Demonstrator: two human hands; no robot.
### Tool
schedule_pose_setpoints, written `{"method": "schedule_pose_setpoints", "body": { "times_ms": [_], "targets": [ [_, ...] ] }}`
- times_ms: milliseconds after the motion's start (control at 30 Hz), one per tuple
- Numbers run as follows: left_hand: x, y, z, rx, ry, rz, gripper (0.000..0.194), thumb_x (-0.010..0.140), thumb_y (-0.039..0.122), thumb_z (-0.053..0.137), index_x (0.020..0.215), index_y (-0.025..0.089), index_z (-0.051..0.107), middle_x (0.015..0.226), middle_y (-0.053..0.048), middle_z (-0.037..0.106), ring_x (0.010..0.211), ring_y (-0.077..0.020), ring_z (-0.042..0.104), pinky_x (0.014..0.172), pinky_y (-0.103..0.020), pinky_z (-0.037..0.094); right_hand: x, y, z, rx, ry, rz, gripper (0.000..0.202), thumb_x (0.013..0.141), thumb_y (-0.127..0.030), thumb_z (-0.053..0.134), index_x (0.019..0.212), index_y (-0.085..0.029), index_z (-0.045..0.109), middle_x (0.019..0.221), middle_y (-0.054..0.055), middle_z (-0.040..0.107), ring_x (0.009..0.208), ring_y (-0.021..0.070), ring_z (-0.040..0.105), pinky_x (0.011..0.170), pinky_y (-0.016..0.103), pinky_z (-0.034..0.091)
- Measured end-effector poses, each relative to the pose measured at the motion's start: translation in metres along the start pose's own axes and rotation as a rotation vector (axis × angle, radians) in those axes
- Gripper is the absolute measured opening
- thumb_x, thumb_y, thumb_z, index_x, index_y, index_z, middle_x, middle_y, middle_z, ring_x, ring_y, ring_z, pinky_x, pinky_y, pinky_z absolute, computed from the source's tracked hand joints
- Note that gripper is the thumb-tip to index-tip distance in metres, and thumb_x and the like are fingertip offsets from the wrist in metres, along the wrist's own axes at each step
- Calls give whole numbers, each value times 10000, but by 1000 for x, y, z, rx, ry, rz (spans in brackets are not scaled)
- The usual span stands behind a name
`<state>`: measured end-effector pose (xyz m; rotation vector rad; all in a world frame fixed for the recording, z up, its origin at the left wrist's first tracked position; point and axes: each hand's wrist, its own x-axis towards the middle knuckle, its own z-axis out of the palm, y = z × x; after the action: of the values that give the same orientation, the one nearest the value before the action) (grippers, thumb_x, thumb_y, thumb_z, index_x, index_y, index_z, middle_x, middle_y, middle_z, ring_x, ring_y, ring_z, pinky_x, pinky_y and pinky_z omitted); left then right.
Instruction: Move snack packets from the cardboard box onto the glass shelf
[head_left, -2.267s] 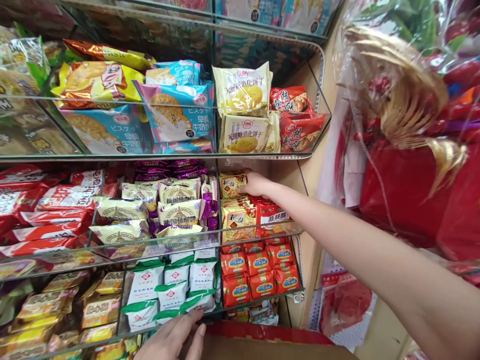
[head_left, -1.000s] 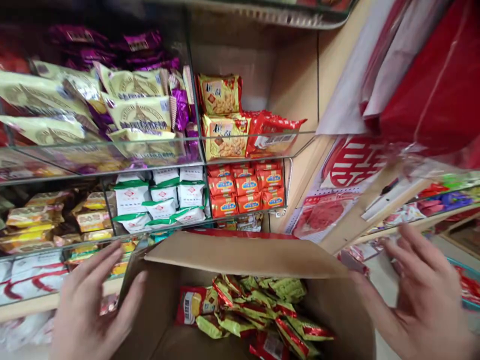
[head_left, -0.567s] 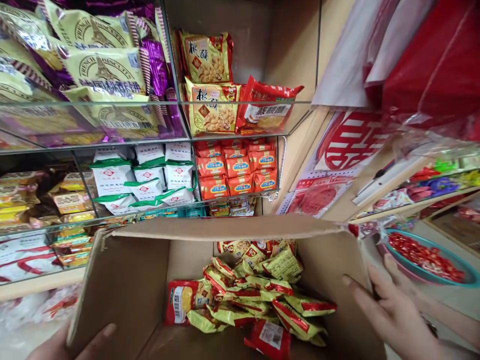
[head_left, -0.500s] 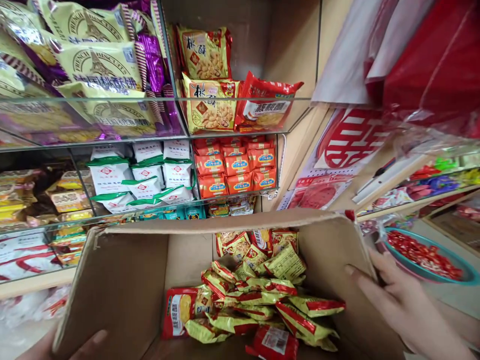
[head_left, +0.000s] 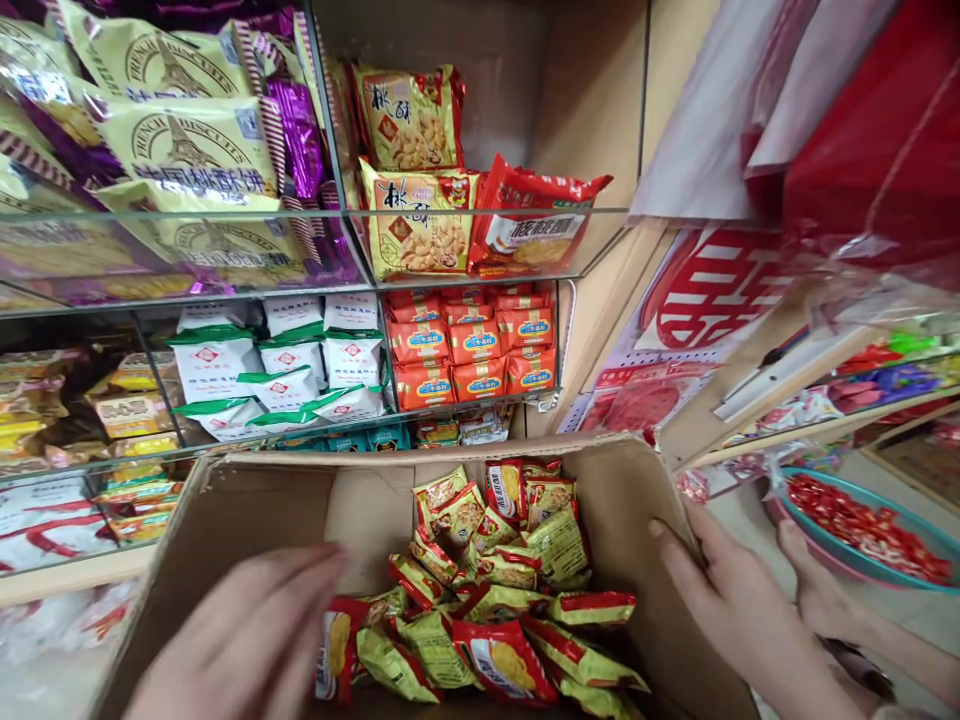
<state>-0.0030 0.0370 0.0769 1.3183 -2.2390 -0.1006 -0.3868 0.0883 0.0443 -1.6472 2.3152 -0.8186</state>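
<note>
In the head view, the near side of the cardboard box [head_left: 247, 515] is cut off by the bottom edge, and its far rim partly hides teal packets [head_left: 386, 437] on the shelf beyond. A bare limb [head_left: 832, 605] at the right is half covered and hard to make out. The box opens upward, its far rim running left to right; its full long axis is not shown. Inside, yellow-and-red packets [head_left: 559, 545] lie heaped at mixed angles, several slanting from far left to near right. The right hand [head_left: 739, 605] grips the right wall, thumb inside. The blurred left hand [head_left: 232, 640] is over the left part, fingers together; whether it touches or holds anything, I cannot tell.
</note>
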Motion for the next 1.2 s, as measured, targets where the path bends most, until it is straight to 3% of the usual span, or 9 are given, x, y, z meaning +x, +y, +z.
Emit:
{"method": "schedule_pose_setpoints", "body": {
  "times_ms": [100,267,400,533,700,833,933,1067,1200],
  "targets": [
    [51,18,46,-26,-509,-51,312,882,248,346,1094,212,573,1093,-74,626,1018,-197,577,911,-334,435,0,-3,2,-9,3,-5,382,826,-458,371,1070,-204,519,759,77,692,668,258,658,557,318,497],
    [104,9,119,-3,-660,-139,231,832,320,531,956,138,598,901,-70,659,802,-176,631,745,-360,498,-4,0,6,87,16,2,379,847,-451,383,1112,-221,525,968,78,685,845,244,659,646,304,526],
    [104,5,135,-40,-688,-109,195,842,319,534,879,138,594,849,-18,634,754,-134,605,704,-329,496,-4,6,11,171,22,17,373,863,-437,393,1123,-201,517,1024,74,670,963,225,627,726,276,526],
    [95,16,120,-59,-646,-41,163,875,213,437,792,153,562,767,-7,598,697,-121,565,684,-298,457,-1,7,10,143,24,-7,364,867,-421,400,1121,-184,506,984,73,675,928,223,634,691,275,528],
    [80,55,63,-86,-621,127,193,873,145,297,780,214,452,718,-12,537,661,-151,495,620,-284,373,-5,-28,-5,17,402,-431,269,825,-245,516,1092,-207,527,1050,91,621,987,247,571,872,409,443],
    [81,88,21,-176,-584,280,170,894,187,283,778,234,397,719,9,523,640,-142,480,592,-272,353,-6,-84,-15,241,49,-706,336,806,-227,591,1131,-209,505,1026,60,623,971,197,565,828,309,462],
    [85,99,11,-486,-449,127,118,901,309,358,833,256,439,725,30,548,647,-119,521,580,-230,402,2,-115,-14,500,-220,-604,143,830,-313,568,906,-192,578,803,16,633,738,146,590,660,242,462],
    [80,106,18,-1159,-134,-342,340,777,526,523,1000,277,460,887,-6,602,770,-150,594,656,-254,505,10,-130,-6,935,-215,-180,265,829,-412,534,705,-180,503,602,-30,524,538,92,482,488,191,375],
    [75,110,20,-1213,-105,-511,278,730,478,608,805,214,565,679,13,587,599,-112,540,554,-211,471,18,-135,-4,1082,-343,-41,297,801,-442,559,711,-176,463,606,-45,474,554,76,425,507,179,350]
  ]
}}
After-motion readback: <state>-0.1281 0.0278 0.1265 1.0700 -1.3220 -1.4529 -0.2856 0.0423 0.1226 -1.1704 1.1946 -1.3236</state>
